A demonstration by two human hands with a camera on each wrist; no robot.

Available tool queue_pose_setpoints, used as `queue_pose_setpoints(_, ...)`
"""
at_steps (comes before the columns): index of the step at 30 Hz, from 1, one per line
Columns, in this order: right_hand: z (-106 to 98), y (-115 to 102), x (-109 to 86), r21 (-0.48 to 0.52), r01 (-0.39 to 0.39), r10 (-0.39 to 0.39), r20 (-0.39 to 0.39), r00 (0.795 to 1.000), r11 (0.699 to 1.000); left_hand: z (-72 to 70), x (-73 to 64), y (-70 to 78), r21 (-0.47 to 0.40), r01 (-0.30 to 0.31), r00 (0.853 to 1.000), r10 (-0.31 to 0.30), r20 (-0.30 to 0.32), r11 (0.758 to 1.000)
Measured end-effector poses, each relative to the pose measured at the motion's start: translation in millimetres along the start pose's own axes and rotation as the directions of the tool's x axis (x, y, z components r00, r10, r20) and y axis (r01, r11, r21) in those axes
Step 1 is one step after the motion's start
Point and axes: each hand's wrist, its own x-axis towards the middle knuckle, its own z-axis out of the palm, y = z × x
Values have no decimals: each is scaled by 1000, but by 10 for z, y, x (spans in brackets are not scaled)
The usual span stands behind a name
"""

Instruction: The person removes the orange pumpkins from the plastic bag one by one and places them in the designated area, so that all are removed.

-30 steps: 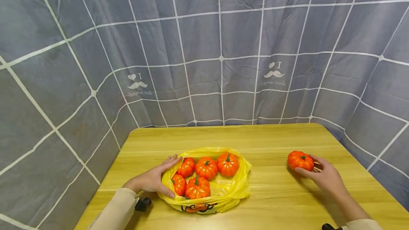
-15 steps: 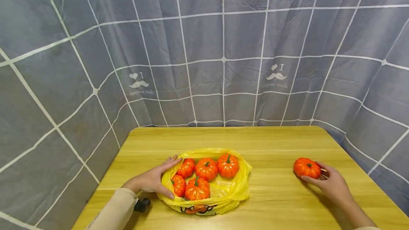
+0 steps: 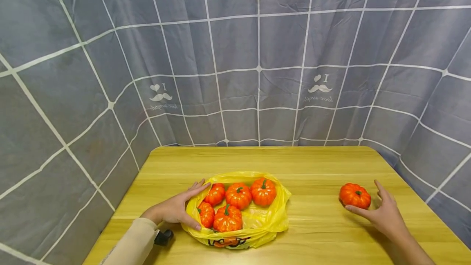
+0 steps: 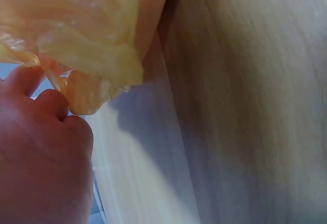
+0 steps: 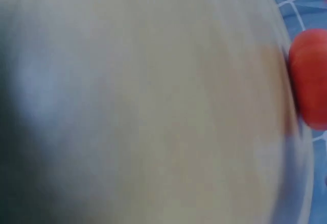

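A yellow plastic bag (image 3: 268,224) lies with its mouth wide on the table, several small orange pumpkins (image 3: 238,196) with green stems inside it. My left hand (image 3: 173,209) holds the bag's left edge, thumb and fingers spread along the rim. In the left wrist view the curled fingers of that hand (image 4: 48,132) are against the crumpled plastic. Over on the right, a single pumpkin (image 3: 355,196) sits on the table. Beside it my right hand (image 3: 386,216) has its fingers spread apart, the thumb tip close to the pumpkin's lower edge. The right wrist view catches part of this pumpkin (image 5: 311,78).
The wooden table (image 3: 309,167) has rounded far corners. Behind it and at both sides hangs a grey curtain (image 3: 235,93) with white grid lines. A black strap end (image 3: 164,237) sticks out at my left wrist.
My right hand moved the pumpkin slightly right and nearer, then let go, its fingers drawing away to the right. My left hand and the bag stay in place.
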Motion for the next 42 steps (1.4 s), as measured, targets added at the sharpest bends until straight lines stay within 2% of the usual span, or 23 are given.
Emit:
queue_pose_setpoints(3,2,-28,6,9,30,-29,-47,998,1000,-6,-10,-3,-1,-6,1000,6,5,1000)
queue_pose_setpoints(9,-12,-103,65,30,34,-32,-43,999,999,-16,-15,-20,-1,-28,1000,28,14,1000)
queue_pose_setpoints(13,-32,-174,114,7,60,-59,-39,997,998,-15,-11,-17,11,-39,999,39,24,999)
queue_pose_setpoints(18,-40,-334,232,-31,117,-119,-49,992,993,-9,-30,-32,5,-22,1000,21,19,1000)
queue_pose_setpoints(23,11,-555,324,-53,161,-162,-17,987,985,1,-55,-50,3,-12,1000,12,11,1000)
queue_pose_setpoints(27,94,-734,378,-42,221,-220,15,975,974,4,-54,-42,-4,-15,1000,15,8,1000)
queue_pose_setpoints(32,252,-910,426,0,306,-305,64,950,952,7,-36,-24,-4,-17,1000,17,15,1000)
queue_pose_setpoints(42,662,-1282,523,152,298,-321,153,935,942,10,-10,-3,-1,-56,998,56,1,998)
